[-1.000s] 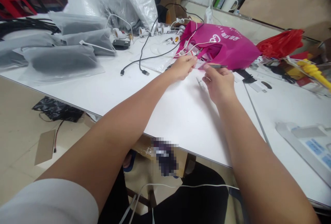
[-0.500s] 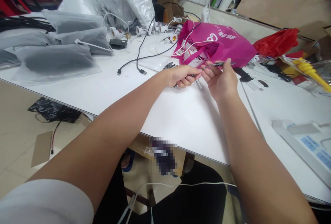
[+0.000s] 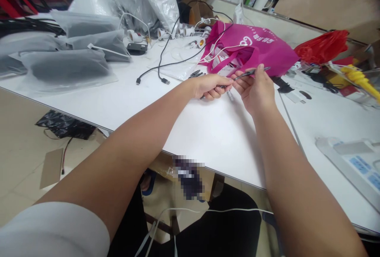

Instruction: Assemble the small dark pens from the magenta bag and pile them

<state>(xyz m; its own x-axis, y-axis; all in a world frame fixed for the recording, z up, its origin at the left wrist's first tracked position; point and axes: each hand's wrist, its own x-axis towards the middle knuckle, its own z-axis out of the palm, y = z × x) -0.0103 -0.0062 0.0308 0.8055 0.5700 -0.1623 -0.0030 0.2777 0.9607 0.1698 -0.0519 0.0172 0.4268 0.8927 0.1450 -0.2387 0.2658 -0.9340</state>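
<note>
My left hand [image 3: 212, 88] is closed round a thin dark pen-like object [image 3: 244, 75], whose near end pokes out below the fist. My right hand [image 3: 257, 88] pinches the far part of it between thumb and fingers, palm turned up, with a slim tip showing beyond the thumb. Its exact kind is too small to make out. Both hands are just above the white table [image 3: 208, 130], nearly touching each other. A small clear piece [image 3: 230, 95] shows just below the hands. Behind them lies a magenta bag [image 3: 267, 49] with its opening toward me.
Left of the hands, a black USB cable [image 3: 160, 66] lies in loops. Frosted pouches [image 3: 68, 69] are stacked at the left. White lamp sockets [image 3: 162, 34] stand farther back. To the right are a red plastic bag [image 3: 323, 47] and a pale device [image 3: 353, 162].
The view has shifted slightly, moving the scene a little to the right. At my right hand the pen-like object is tilted up more, and its tip shows more clearly past the thumb.
</note>
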